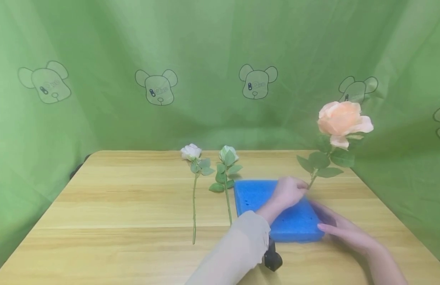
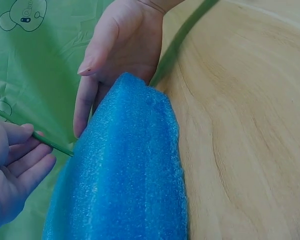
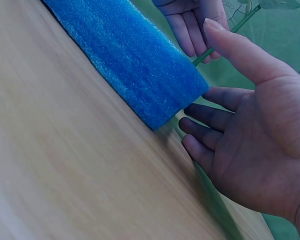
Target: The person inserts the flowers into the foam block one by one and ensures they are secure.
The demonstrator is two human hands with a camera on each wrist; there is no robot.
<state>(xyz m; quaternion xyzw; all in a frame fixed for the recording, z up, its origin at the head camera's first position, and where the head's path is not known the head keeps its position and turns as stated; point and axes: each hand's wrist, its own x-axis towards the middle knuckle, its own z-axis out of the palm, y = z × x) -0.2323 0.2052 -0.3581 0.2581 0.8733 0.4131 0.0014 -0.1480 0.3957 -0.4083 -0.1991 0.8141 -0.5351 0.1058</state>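
My left hand (image 1: 289,192) pinches the green stem of a peach artificial rose (image 1: 341,120) between thumb and fingers. The bloom leans up and to the right, well above the table. In the left wrist view the stem's lower end (image 2: 65,151) meets the face of a blue foam block (image 2: 135,165). My right hand (image 3: 255,115) is at the block's right end, its fingers extended against the side and its thumb (image 1: 328,228) near the front corner. A few small dark holes (image 1: 246,204) mark the block's top.
A white rose (image 1: 194,190) lies on the wooden table (image 1: 127,206), left of the block. Beside it lies a pale green rose (image 1: 227,190), its leaves close to the block's left edge. A green curtain (image 1: 205,47) with bear drawings hangs behind the table and at its sides.
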